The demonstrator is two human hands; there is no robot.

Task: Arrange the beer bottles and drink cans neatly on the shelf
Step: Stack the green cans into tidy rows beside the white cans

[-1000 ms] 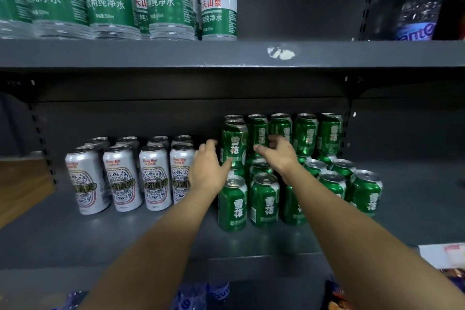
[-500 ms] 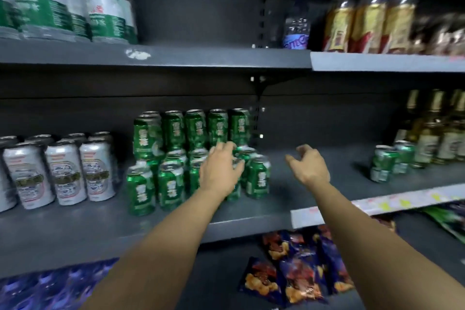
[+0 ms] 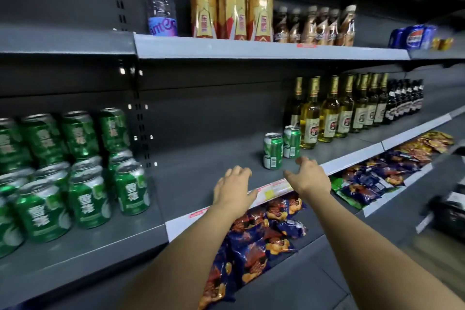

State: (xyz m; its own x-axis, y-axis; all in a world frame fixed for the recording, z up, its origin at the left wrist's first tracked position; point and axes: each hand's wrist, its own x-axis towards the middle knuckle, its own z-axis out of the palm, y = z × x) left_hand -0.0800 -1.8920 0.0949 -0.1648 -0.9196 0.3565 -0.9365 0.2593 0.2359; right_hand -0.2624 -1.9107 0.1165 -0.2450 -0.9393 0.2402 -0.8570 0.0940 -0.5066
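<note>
Stacked green beer cans [image 3: 85, 178] fill the left of the grey middle shelf [image 3: 196, 178]. Two loose green cans stand apart further right: the nearer can [image 3: 273, 151] and one behind it [image 3: 292, 141]. Past them stands a row of yellow beer bottles [image 3: 329, 113], then dark bottles [image 3: 405, 100]. My left hand [image 3: 232, 189] hovers over the shelf's front edge, fingers spread, holding nothing. My right hand [image 3: 308, 176] is open too, just right of and below the nearer loose can, not touching it.
The upper shelf [image 3: 251, 49] carries a water bottle [image 3: 162, 5], golden drink bottles [image 3: 231, 5], brown bottles [image 3: 317, 25] and blue cola cans [image 3: 415, 36]. Snack bags [image 3: 259, 241] lie on the lower shelf under my arms. A bare stretch of shelf separates the can stack from the loose cans.
The view has swung right, away from the stacked green cans and white cans. Both hands left the stack empty and moved right toward the two loose cans.
</note>
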